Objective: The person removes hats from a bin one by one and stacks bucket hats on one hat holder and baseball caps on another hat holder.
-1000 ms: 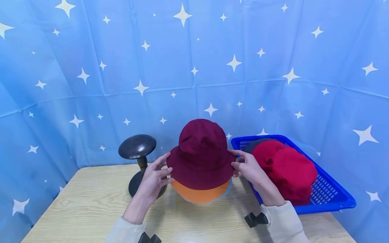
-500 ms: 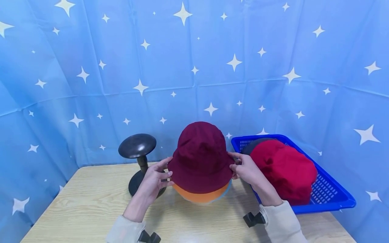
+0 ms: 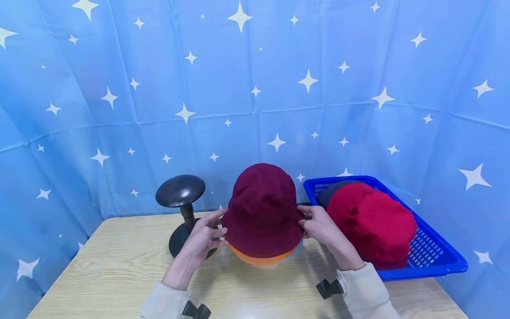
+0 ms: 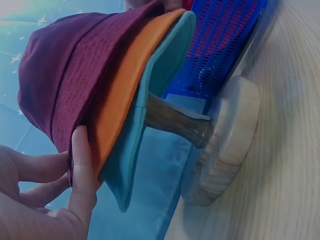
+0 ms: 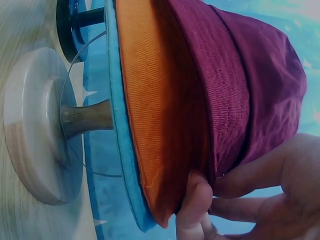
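Observation:
A maroon bucket hat [image 3: 263,208] sits over an orange hat [image 4: 122,95] and a light blue hat [image 4: 122,165], stacked on a wooden hat stand [image 4: 235,120]. My left hand [image 3: 203,235] pinches the maroon brim at its left side, thumb and fingers on either face of the edge. On the opposite side my right hand [image 3: 320,226] pinches the same brim. In the right wrist view the orange brim [image 5: 155,120] and the light blue edge [image 5: 122,120] show below the maroon one. The hats hide the top of the stand.
Left of the hats stands a black hat stand [image 3: 180,192] with a round top. At the right a blue plastic basket [image 3: 438,266] holds a red hat [image 3: 370,226] and a dark grey hat [image 3: 328,192]. A starry blue curtain [image 3: 255,66] hangs behind the wooden table [image 3: 119,266].
Both hands have lowered the maroon hat a little over the orange one, so less orange shows beneath its front brim. My right hand has shifted slightly left.

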`<state>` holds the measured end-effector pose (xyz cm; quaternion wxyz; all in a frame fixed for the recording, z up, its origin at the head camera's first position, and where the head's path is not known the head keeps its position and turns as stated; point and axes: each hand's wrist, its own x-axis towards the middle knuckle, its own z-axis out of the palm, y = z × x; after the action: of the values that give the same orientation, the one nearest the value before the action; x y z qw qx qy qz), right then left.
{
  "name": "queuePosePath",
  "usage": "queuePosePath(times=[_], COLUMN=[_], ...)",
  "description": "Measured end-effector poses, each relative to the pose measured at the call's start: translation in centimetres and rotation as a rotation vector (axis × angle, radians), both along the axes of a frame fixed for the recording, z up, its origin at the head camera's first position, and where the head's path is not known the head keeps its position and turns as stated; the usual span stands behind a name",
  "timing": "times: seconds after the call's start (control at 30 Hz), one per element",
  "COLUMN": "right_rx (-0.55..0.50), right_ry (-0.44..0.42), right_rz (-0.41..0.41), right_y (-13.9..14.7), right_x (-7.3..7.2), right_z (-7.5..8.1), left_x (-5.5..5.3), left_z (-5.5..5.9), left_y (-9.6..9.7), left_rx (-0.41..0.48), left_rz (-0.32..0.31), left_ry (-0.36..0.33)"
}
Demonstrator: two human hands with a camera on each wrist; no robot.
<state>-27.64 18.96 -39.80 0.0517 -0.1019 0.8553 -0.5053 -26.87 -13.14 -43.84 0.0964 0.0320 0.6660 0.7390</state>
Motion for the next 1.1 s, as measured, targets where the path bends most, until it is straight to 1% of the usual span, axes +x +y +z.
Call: queuePosePath(times=[0.1, 0.2, 0.47, 0.6, 0.8, 0.97, 1.03, 1.1], right_rx=[-0.001, 0.004, 0.053, 0.064, 0.077, 0.093, 0.109, 0.139], right_ry=[-0.002, -0.003, 0.0, -0.002, 0.0, 0.007, 0.015, 0.031], right_rz=[0.001, -0.001, -0.042, -0.043, -0.04, -0.045, -0.043, -0.034], right_y=[0.0, -0.1, -0.6, -0.7, -0.8, -0.3, 0.1, 0.6], right_x=[-0.1, -0.2, -0.3, -0.3, -0.2, 0.2, 0.5, 0.7], right_z=[-0.2, -0.3, -0.6, -0.7, -0.6, -0.2, 0.1, 0.6], left_x=[-0.1, -0.2, -0.4, -0.4, -0.1, 0.2, 0.4, 0.8], left_z=[-0.3, -0.5, -1.0, -1.1, -0.7, -0.1, 0.3, 0.7], left_y=[0.1, 0.1, -0.1, 0.0, 0.3, 0.7, 0.8, 1.0], left_rx=[-0.026, -0.035, -0.036, -0.056, -0.086, -0.123, -0.164, -0.236], left_rz=[0.011, 0.021, 0.005, 0.021, 0.088, 0.123, 0.135, 0.142], left_ry=[0.009, 0.011, 0.001, 0.005, -0.002, 0.008, 0.023, 0.045])
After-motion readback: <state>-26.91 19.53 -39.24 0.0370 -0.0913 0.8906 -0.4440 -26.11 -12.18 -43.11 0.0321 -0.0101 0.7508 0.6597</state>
